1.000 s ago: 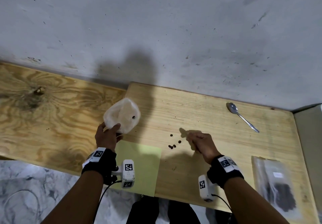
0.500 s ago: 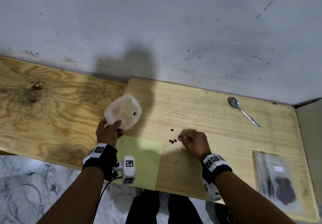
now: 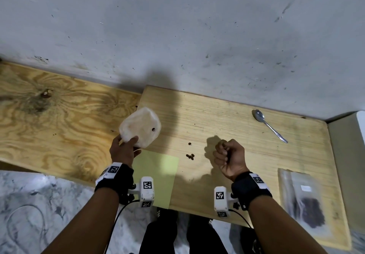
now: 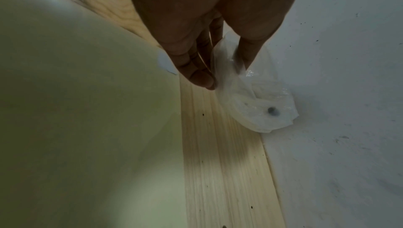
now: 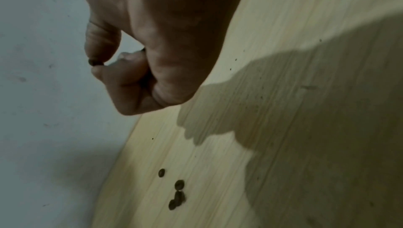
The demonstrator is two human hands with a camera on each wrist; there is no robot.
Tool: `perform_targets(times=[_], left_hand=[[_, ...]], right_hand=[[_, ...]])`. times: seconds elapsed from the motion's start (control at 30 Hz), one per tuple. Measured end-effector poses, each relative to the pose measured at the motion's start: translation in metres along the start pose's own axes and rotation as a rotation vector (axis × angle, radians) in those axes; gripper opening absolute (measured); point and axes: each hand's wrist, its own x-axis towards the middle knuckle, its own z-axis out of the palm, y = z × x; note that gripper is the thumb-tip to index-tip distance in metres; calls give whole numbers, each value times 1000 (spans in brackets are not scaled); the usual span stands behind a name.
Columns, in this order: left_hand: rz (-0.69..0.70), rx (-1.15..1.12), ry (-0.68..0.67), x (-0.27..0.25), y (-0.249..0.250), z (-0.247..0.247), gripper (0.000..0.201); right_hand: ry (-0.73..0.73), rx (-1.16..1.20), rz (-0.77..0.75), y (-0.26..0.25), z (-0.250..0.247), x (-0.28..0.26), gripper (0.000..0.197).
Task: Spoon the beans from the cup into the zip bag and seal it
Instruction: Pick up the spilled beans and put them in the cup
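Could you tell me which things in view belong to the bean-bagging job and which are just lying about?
Belong to the job:
- crumpled plastic cup, held by the left hand
- bean, pinched by the right hand
- spilled beans
- spoon
- zip bag

Lying about:
- green sheet
- wooden boards

Zip bag (image 3: 305,204) blurred (seal unreadable)

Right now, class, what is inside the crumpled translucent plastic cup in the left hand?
One dark bean shows inside the crumpled translucent plastic cup, which the left hand grips at its lower rim. The thumb and the cup's folds cover the near part, so more beans there cannot be ruled out.
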Motion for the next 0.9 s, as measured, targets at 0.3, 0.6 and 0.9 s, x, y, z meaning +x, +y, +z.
perform_targets(times=[0.3, 0.6, 0.9], left_hand=[[14, -1, 24, -7, -9, -8, 54], [-7, -12, 43, 2, -14, -20, 49], [-15, -2, 32, 19, -8, -29, 53]], right_hand=[[151, -294, 65, 6, 7, 1, 20], [262, -1054, -312, 56, 7, 14, 18], [269, -1393, -301, 60, 8, 24, 42]])
